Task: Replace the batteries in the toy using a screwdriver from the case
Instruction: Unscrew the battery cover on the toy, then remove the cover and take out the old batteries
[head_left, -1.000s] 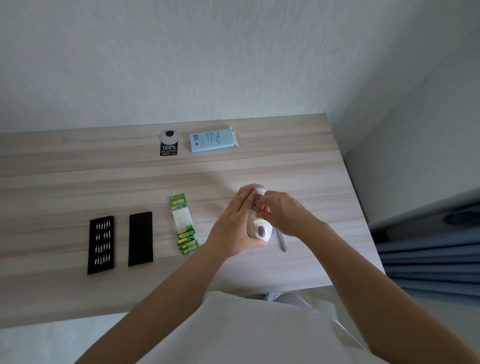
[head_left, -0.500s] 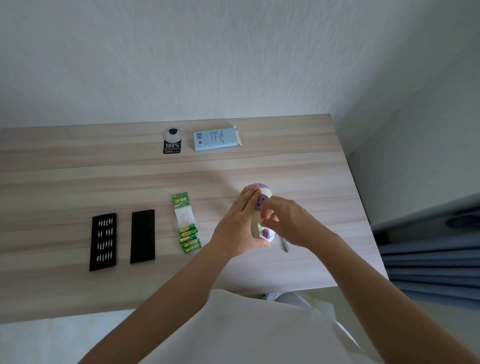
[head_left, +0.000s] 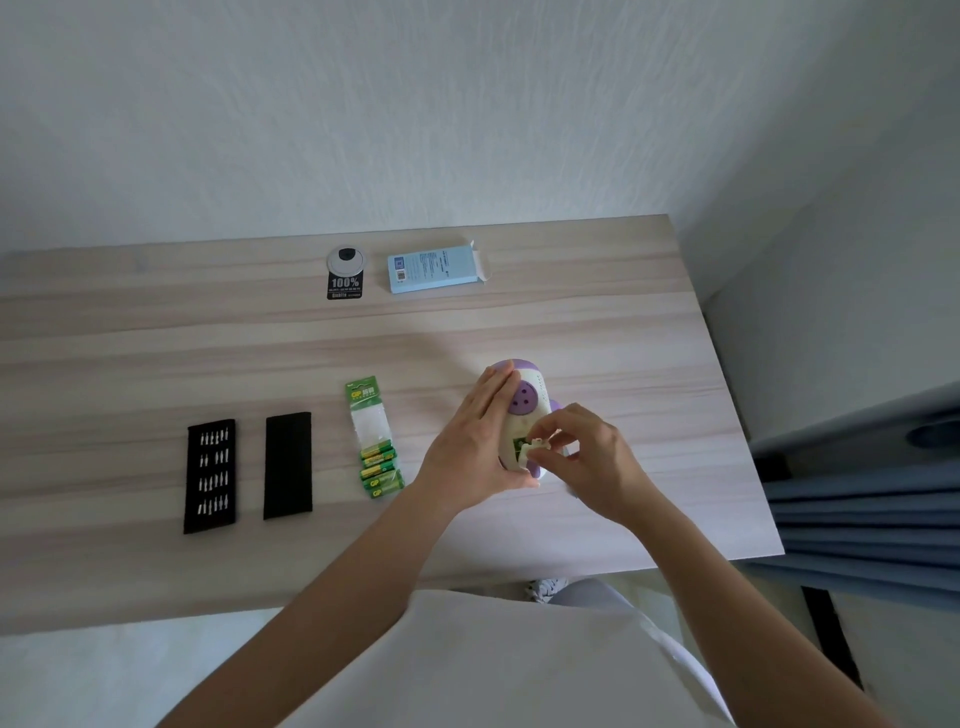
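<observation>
Rounded white-and-purple plastic toy (head_left: 525, 413) is lying on the pale wood-grain bench (head_left: 156, 353), right of centre. The left hand (head_left: 475, 447) is steadying it, grip clamped: fingers flat along its side, thumb hooking the near end. The right hand (head_left: 589, 460) is pinching a small white plastic cover (head_left: 535, 447) at the toy's opening, where green is showing. Green "GP" battery blister pack (head_left: 370, 415), black slotted bit tray (head_left: 209, 475), matte black rectangular lid (head_left: 288, 465), pale blue carton (head_left: 434, 267) and black "100%" label (head_left: 345, 287) are lying apart.
</observation>
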